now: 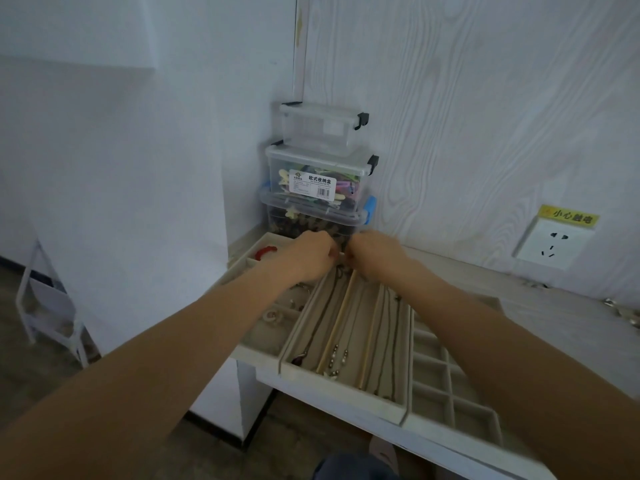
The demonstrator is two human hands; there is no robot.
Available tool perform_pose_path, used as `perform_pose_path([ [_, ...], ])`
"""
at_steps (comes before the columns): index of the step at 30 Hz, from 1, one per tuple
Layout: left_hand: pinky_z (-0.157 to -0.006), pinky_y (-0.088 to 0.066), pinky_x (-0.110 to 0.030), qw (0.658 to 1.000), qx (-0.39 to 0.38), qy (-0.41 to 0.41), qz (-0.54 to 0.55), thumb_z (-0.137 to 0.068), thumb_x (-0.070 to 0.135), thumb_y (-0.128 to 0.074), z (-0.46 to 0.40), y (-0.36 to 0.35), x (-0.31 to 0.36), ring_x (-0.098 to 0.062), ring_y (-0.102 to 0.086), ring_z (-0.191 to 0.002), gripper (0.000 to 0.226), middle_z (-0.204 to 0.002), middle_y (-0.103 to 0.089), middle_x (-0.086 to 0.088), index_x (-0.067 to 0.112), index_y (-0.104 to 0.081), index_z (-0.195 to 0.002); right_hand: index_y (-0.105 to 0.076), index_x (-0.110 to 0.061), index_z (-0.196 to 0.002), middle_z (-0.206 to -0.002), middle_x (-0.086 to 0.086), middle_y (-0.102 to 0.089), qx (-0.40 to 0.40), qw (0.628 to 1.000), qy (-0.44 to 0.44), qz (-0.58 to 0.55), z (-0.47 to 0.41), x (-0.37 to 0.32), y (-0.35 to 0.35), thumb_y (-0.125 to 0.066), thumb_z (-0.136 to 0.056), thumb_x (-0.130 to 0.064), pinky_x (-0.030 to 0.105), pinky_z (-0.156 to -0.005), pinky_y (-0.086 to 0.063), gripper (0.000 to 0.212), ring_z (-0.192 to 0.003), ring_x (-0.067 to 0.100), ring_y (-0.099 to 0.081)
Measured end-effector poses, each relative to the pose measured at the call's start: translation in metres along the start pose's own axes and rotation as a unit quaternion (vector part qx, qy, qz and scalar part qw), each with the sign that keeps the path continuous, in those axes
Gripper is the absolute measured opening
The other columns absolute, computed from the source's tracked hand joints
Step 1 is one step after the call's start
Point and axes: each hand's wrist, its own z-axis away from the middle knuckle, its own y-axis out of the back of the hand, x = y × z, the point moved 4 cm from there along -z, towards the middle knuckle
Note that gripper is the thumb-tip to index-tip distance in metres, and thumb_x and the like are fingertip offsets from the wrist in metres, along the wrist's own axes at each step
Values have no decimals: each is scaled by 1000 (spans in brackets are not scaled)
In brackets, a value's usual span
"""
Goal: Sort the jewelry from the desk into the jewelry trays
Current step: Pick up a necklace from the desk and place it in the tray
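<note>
Against the back corner of the table (540,306), where the white wall meets the wood-grain panel, stands a stack of three clear plastic boxes (320,178) — the top one looks empty, the middle one bears a label and holds colourful bits, the bottom one is packed with dark pieces. Along the table's front edge lie three beige velvet trays side by side. The left tray (242,258), at the table's left edge, is split into small compartments; a red bangle (266,252) lies in its far one and small pale pieces sit in the near ones. The middle tray (343,386) has long lanes divided by thin rods, and several necklaces (332,355) lie stretched along them, pendants toward the front edge. The right tray (446,379) is a grid of square cells. Both bare forearms reach over the trays to the far end of the middle tray. The left hand (308,254) and right hand (375,252) meet there, nearly touching, fingers curled inward; they seem to pinch something small between them, though what it is cannot be told. Near the table's right edge lie a few small silvery jewelry pieces (623,311). A wall socket (554,245) with a yellow warning label sits on the panel above.
</note>
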Motion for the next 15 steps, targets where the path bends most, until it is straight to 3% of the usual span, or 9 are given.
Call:
perform_pose_path([
  [3,-88,-51,-41,1000,-6,0,-20,-94,12,-43,0,-4,-2,-26,-62,-93,28,-107,-66,-11,11,-67,-108,-59,-9,-104,-102,9,-59,-20,1000,0,-1,5,3,-3,-51,-94,-17,30,-69,-45,15,-78,18,-51],
  [9,-91,-50,-43,999,-7,0,-33,-92,11,-43,2,-3,-4,-26,-61,-100,31,-114,-64,-10,13,-66,-114,-58,-10,-114,-105,10,-51,-41,999,6,35,12,2,-1,-50,-94,-16,30,-71,-43,23,-95,23,-56],
  [12,-92,-49,-44,998,-11,-2,-63,-92,10,-42,1,-5,-3,-27,-59,-101,32,-116,-61,-11,13,-64,-116,-56,-9,-115,-114,12,-51,-33,999,6,35,13,0,-1,-50,-94,-16,30,-71,-42,23,-96,23,-56],
  [15,-101,-39,-41,991,-13,-26,-130,-93,7,-43,4,-6,2,-26,-45,-114,34,-127,-51,-10,12,-59,-122,-58,-8,-113,-106,10,-51,-23,999,1,23,15,2,2,-50,-94,-14,29,-70,-42,22,-88,21,-54],
])
